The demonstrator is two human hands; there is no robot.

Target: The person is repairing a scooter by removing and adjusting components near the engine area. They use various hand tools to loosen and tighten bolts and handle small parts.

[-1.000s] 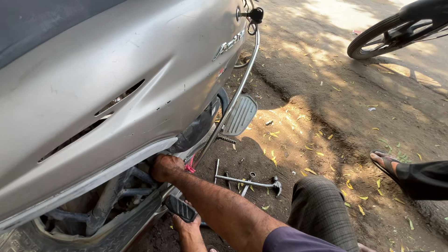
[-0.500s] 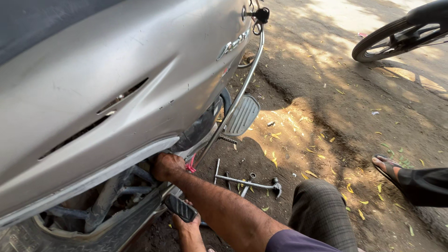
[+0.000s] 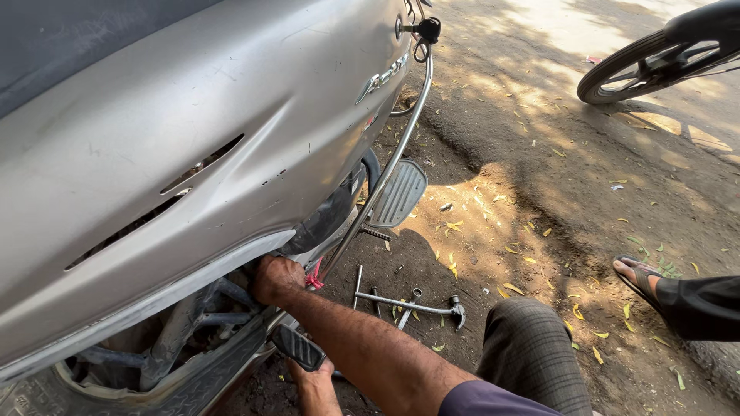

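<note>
Fingers of the right hand (image 3: 276,279) are curling out of sight under the grey scooter side panel (image 3: 193,154), so I cannot tell what they are gripping. The left hand (image 3: 312,385) is mostly hidden below the black kick-start pedal (image 3: 298,347), grip unclear. The panel is probably stiff and best held at its lower edge. A T-handle wrench (image 3: 408,303) is lying on the ground.

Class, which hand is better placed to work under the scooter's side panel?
Probably the right hand: it is tucked under the side panel; the left hand sits lower, by the black foot pedal.
</note>
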